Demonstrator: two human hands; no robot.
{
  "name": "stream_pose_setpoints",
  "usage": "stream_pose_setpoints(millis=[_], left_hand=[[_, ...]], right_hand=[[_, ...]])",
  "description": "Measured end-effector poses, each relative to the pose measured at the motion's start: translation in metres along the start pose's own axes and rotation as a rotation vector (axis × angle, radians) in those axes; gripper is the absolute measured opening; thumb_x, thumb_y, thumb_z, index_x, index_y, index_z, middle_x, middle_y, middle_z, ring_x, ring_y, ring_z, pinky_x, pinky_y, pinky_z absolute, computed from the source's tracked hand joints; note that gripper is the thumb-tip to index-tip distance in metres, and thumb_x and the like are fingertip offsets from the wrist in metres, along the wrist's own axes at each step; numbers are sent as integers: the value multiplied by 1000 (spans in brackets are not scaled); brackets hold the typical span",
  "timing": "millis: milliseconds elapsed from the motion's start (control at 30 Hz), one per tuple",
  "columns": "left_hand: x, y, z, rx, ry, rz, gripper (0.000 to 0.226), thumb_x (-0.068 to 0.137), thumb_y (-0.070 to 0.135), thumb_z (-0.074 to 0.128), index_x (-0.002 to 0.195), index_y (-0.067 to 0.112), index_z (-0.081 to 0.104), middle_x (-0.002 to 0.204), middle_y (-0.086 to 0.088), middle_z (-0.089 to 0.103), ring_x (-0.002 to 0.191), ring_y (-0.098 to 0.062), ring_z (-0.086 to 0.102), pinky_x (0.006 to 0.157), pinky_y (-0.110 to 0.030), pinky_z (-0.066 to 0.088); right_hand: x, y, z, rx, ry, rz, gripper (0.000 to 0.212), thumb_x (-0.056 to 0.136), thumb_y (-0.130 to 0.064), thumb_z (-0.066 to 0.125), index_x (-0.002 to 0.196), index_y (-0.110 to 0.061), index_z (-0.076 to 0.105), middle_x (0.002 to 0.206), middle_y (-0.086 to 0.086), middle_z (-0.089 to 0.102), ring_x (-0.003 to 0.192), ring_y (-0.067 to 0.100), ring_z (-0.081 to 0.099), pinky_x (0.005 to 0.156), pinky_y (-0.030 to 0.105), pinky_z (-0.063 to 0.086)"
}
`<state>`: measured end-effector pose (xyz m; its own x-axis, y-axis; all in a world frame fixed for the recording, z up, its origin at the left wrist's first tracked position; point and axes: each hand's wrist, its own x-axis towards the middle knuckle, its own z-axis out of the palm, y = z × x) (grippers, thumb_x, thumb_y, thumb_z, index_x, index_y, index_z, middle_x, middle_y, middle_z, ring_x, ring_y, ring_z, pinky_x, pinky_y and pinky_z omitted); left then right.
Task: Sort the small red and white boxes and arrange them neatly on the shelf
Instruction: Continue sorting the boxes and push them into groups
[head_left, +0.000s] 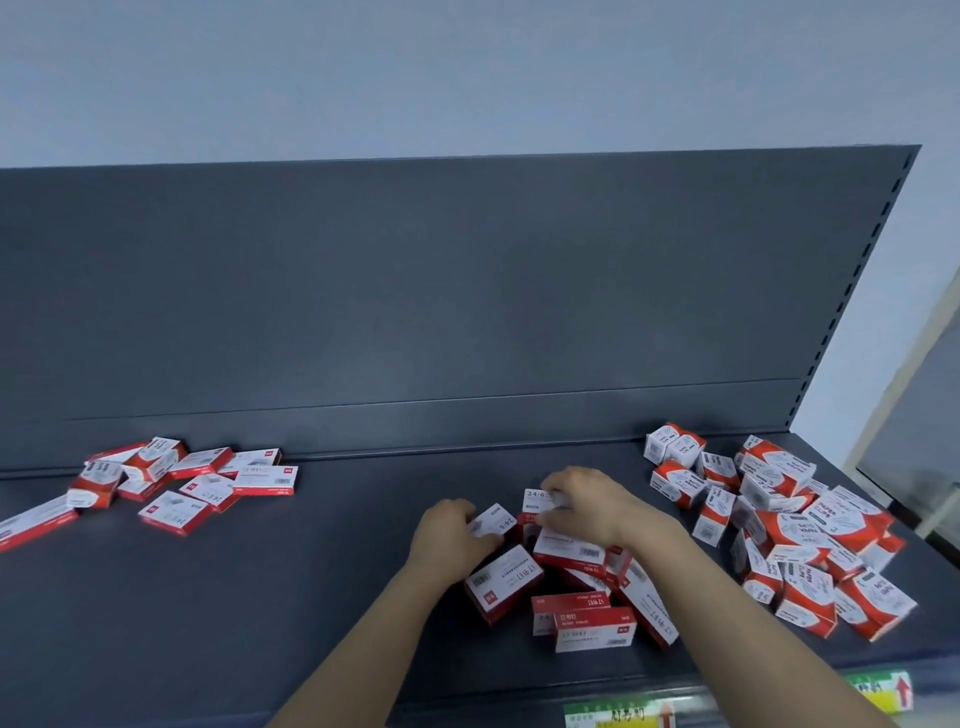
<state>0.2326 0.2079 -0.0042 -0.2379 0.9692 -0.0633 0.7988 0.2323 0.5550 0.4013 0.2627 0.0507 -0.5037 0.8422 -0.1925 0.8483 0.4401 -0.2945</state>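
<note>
Small red and white boxes lie in three loose groups on a dark grey shelf (311, 571). A flat-box heap (582, 587) sits in the middle, under both hands. My left hand (447, 535) is closed on one flat box (493, 519) at the heap's left edge. My right hand (587, 504) grips another flat box (540, 496) at the heap's far side. A scattered group of flat boxes (208, 478) lies at the left. A pile of chunkier paper-clip boxes (789, 525) fills the right end.
The shelf's dark back panel (467, 286) rises behind the boxes, with a slotted upright (852, 291) at its right end. Green and yellow price labels (623, 714) run along the front edge. A pale wall and door frame (914, 364) stand beyond the right end.
</note>
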Motion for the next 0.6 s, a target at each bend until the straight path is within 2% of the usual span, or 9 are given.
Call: stream_pose_setpoints(millis=[67,133,233,333,433,533,600], left_hand=[[-5,2,-6,-23,17,17,27,86,36,60,100,13,59,104,-9,63,93,-18,58,79,-27,47],[-11,1,-14,-31,81,39,44,91,37,54,123,6,54,124,-11,58,113,-22,54,91,-28,43],[-22,-3,-33,48,227,78,53,95,38,47,136,4,43,134,-13,52,124,-25,47,102,-30,38],[-29,-13,-61,182,436,121,51,91,37,47,126,0,52,121,-17,61,113,-33,55,99,-33,41],[-37,-33,-93,296,534,116,45,90,31,51,123,0,54,117,-15,63,109,-33,58,100,-36,42],[-41,-65,-119,353,622,96,43,85,30,58,115,-1,60,107,-16,68,98,-33,64,92,-39,49],[-44,-85,-135,333,626,58,43,88,30,54,118,-1,57,111,-17,65,103,-35,61,94,-38,47]], right_hand=[[2,2,0,-9,10,3,43,87,-42,56,123,-18,51,127,4,51,118,22,47,93,34,42],[5,0,0,-29,59,-6,55,89,-44,53,137,-20,40,140,3,44,128,21,40,102,34,38],[11,-20,-3,-32,186,-77,59,92,-45,49,142,-19,32,146,6,37,135,20,33,107,33,35],[21,-54,-8,15,366,-188,55,93,-40,48,140,-15,34,141,6,43,132,21,36,102,32,38],[31,-94,-10,82,491,-270,51,94,-35,49,138,-13,37,138,6,46,130,22,38,100,34,39],[41,-133,-4,131,549,-360,49,93,-31,50,137,-12,39,137,6,47,130,22,39,100,36,39],[50,-159,2,132,543,-394,50,94,-30,50,138,-12,38,138,5,46,131,22,38,100,36,39]])
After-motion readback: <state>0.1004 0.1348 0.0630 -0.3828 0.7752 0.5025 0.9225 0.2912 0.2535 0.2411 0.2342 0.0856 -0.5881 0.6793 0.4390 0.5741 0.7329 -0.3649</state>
